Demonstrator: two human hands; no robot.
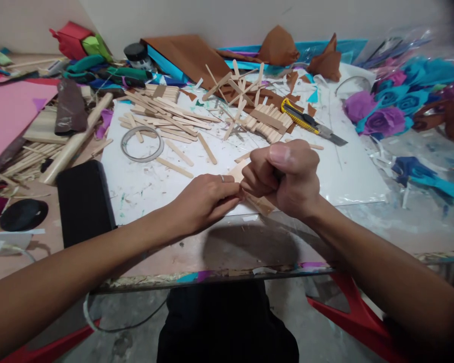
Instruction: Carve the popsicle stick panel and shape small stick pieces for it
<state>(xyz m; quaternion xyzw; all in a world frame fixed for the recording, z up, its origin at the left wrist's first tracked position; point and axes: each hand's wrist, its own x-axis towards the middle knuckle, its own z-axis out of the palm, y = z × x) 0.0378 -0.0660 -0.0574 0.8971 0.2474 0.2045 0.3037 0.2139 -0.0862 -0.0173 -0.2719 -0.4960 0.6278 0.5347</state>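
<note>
Pale popsicle sticks [235, 173] laid side by side show in part beneath my hands, near the front edge of the white sheet. My left hand [208, 199], with a ring on one finger, presses its closed fingers on their left side. Just to the right, my right hand [283, 174] is closed in a fist with the thumb on top; anything inside it is hidden. A brown piece [263, 204] shows below the fist. Behind my hands lie loose popsicle sticks [174, 118], a roll of clear tape [142, 144] and a bundle of sticks with a brown band [268, 121].
A yellow box cutter [314, 123] lies with its blade out at the right. A black phone [85, 201] is left of the white sheet [348, 176]. Paper flowers [401, 101] stand far right, pliers [126, 76] and a jar [138, 55] at the back.
</note>
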